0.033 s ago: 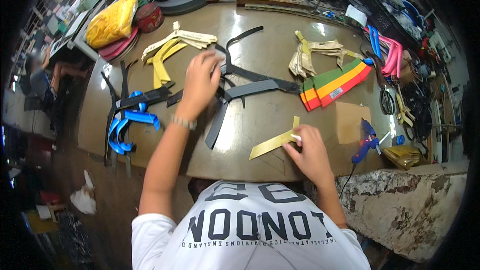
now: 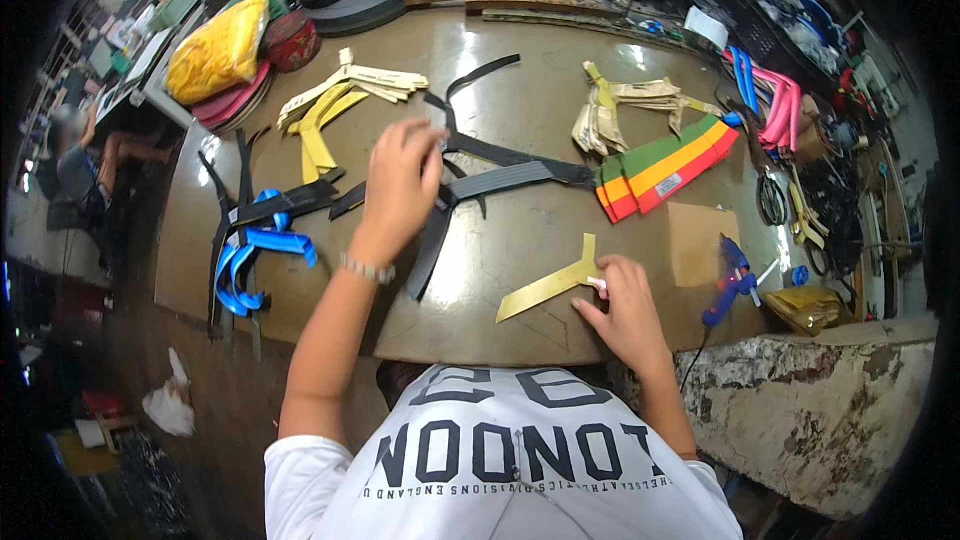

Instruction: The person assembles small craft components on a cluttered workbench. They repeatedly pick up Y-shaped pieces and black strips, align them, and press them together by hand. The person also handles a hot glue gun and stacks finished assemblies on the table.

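- Y-shaped strip (image 2: 545, 289), 4 o'clock from view centre: pale yellow.
- Small stick (image 2: 598, 283) in right hand (image 2: 632, 315): white.
- Long straps (image 2: 490, 148), 12 o'clock: black and grey.
- Overlapping bands (image 2: 665, 168), 2 o'clock: 3 stripes, green, yellow, red.
- Ribbons (image 2: 280, 240), 9 o'clock: bright blue.
- Square sheet (image 2: 692, 240), 3 o'clock: tan.
- Glue gun (image 2: 735, 285), 3 o'clock: blue.
- Wrapped parcel (image 2: 218, 48), 10 o'clock: yellow.
- Shirt (image 2: 500, 435), 6 o'clock: white, black lettering.
- Desk (image 2: 560, 70): brown.

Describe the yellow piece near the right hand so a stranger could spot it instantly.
On the brown tabletop, go to the near side, by the person's right hand. Just left of that hand lies a flat, bent yellow strip, its short arm pointing away. Unlike the cream-and-yellow bundles farther back, it lies alone.
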